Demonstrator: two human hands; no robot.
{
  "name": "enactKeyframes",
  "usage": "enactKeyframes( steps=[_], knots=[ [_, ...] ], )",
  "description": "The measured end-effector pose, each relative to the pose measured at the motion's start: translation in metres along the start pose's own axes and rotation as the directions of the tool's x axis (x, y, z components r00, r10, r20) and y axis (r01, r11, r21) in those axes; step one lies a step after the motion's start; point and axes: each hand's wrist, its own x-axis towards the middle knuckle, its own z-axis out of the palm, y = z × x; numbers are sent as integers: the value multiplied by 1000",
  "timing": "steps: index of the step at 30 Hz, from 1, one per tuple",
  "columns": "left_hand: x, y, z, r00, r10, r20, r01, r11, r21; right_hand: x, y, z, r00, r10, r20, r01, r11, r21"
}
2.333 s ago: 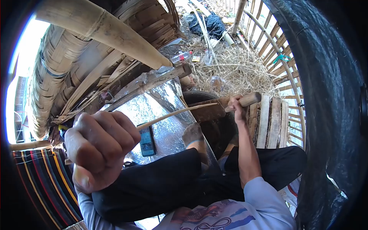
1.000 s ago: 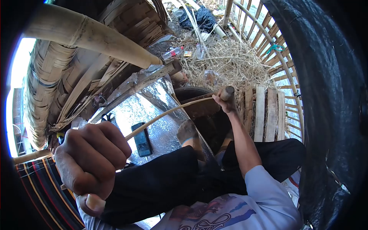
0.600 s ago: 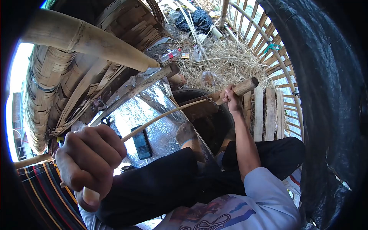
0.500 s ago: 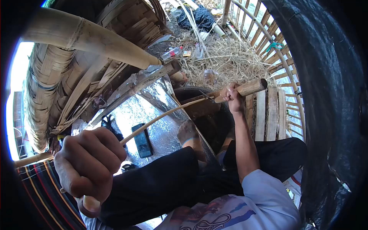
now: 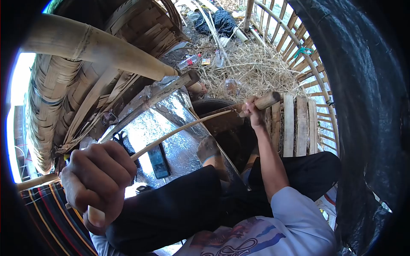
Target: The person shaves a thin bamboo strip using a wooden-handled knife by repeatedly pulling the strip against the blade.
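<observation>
My left hand [image 5: 100,181], large in the foreground, is a fist around one end of a long, thin bamboo strip [image 5: 183,127]. The strip bows across to my right hand [image 5: 253,113], whose fingers are wrapped round the thick wooden handle [image 5: 269,100] of a knife. Little of the blade shows; it lies by the strip's far end, just left of my fingers. Whether that hand also touches the strip, I cannot tell. Under the strip are a silvery sheet [image 5: 179,106] and a phone [image 5: 159,162].
A thick bamboo pole [image 5: 115,51] and woven bamboo baskets [image 5: 51,106] crowd the left. A dark round tub [image 5: 209,102] stands beyond my feet. Straw [image 5: 256,70] and plastic bottles [image 5: 188,62] litter the ground. Slats [image 5: 301,123] and black sheeting [image 5: 354,85] line the right.
My right hand and the knife handle have moved left and slightly down, towards my left hand. My left fist stays closed on the strip, nearly in place.
</observation>
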Motion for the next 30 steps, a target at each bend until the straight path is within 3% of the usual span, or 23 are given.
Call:
enactKeyframes(
  steps=[2, 4, 5, 6, 8, 10, 11, 15, 18, 20, 22, 23, 24, 26, 28, 29, 30],
  knots=[
    [-1, -3, 2, 997, 79, 3, -79, 996, 40, 2, -13, 1, 998, -49, 29, 44, 987, 158],
    [-7, -1, 1, 999, 37, -9, -36, 998, 58, -5, 1, 6, 995, -70, 78, 53, 980, 192],
    [-7, -1, -2, 1000, 18, 8, -18, 1000, -4, -10, 20, 3, 991, -107, 84, 118, 984, -131],
    [-5, -2, -4, 1000, 13, 28, -11, 998, -59, -9, 16, 7, 986, -103, 128, 148, 893, -426],
    [-3, 0, 1, 998, 28, -50, -26, 999, 41, -7, 9, 10, 987, -104, 125, 151, 874, -461],
    [-8, -2, -3, 999, 17, -43, -16, 999, 30, -6, -5, 1, 998, 61, -35, -64, 994, -84],
    [-12, -3, -5, 999, -1, -41, 2, 1000, 16, 2, 5, -12, 996, -76, 48, 71, 993, 92],
    [-5, -7, -3, 1000, 26, -2, -26, 999, -44, 0, 8, -10, 997, -73, 31, 70, 993, 91],
    [-5, -5, 4, 989, 113, -94, -103, 989, 103, 8, -6, -10, 1000, 21, 1, -21, 999, 26],
    [-9, -3, -1, 999, 33, -21, -33, 999, 10, 7, -7, -1, 1000, -4, -2, 4, 996, 88],
    [-12, -3, -1, 997, 43, -58, -42, 999, 5, 1, 1, 9, 989, -100, 113, 82, 984, 160],
    [-9, -5, -3, 998, 34, -48, -37, 998, -51, -2, 18, 3, 994, -41, 99, 43, 999, -25],
    [-5, -6, -2, 998, 51, -44, -53, 997, -53, 4, 16, 7, 992, -67, 104, 77, 992, -95],
    [-3, -7, 0, 992, 76, -99, -75, 997, 14, 9, 9, 6, 999, -20, 30, 23, 996, -82],
    [-1, -6, -1, 998, 60, -30, -62, 996, -63, 5, -10, 8, 998, 58, 31, -60, 997, 45],
    [1, -5, 2, 998, 56, -43, -57, 998, -28, 4, -8, 6, 997, -10, 80, -3, 987, 158],
    [0, -4, 4, 998, 42, -55, -43, 999, 0, -4, 1, 4, 997, 9, 75, -21, 987, 158]
  ],
)
